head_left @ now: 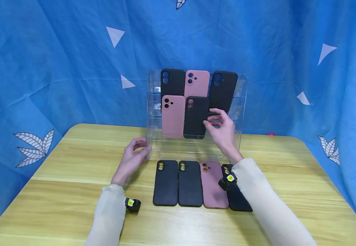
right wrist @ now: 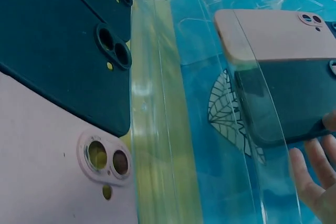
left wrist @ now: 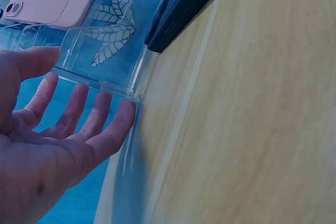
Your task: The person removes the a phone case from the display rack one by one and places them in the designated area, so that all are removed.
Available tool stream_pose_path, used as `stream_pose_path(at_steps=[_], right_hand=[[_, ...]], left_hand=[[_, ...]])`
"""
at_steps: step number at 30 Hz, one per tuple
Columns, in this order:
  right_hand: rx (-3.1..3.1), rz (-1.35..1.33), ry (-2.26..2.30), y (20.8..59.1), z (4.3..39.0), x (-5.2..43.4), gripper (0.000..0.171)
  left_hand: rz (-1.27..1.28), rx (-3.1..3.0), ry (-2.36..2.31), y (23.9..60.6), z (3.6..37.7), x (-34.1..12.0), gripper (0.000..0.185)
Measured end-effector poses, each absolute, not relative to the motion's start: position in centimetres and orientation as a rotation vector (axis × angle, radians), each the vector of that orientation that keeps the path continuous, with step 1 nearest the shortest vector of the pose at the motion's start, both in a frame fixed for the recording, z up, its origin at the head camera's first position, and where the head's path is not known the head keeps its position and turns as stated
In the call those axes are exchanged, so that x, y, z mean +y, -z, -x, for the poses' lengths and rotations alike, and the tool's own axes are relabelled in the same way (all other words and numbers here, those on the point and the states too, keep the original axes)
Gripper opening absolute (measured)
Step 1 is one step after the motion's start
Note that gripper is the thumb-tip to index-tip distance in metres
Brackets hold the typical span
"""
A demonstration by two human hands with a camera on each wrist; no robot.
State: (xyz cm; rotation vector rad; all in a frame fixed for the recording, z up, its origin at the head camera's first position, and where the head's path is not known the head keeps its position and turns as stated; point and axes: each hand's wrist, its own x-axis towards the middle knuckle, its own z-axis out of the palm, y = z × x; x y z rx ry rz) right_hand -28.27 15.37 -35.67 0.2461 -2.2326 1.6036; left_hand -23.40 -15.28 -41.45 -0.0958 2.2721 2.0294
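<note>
Right hand [head_left: 222,131] pinches the right edge of a black case [head_left: 195,118] between thumb and fingertips; the case stands upright on the middle tier of the clear rack [head_left: 242,102], just right of a pink case [head_left: 173,117]. Left hand [head_left: 133,157], fingers straight and slightly spread, touches the rack's lower left corner. Four cases lie flat in a row [head_left: 190,183] on the table [head_left: 57,191] in front of the rack.

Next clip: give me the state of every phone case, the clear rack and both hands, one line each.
Acrylic display rack: upright on table, holding five cases.
Black case in middle row: standing, pinched by right hand.
Four cases on table: lying flat, side by side.
Left hand: open, fingers against rack's left edge.
</note>
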Motion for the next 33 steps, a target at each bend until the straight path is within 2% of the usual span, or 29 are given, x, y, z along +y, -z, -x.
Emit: stream_pose_path(at_steps=[13,21,33], right_hand=[[-2.148,-0.249,-1.702,35.9,28.5,15.2,0.043],[-2.112,-0.313,-1.602,35.3,28.2,15.4,0.036],[-2.069,-0.338,-1.56,33.7,27.5,15.7,0.038]], left_hand=[[0.093,2.28,-2.016,41.5,23.4,-15.4,0.047],[0.099,2.275,-2.022,41.5,23.4,-15.3,0.047],[0.102,2.278,-2.012,41.5,23.4,-15.3,0.048]])
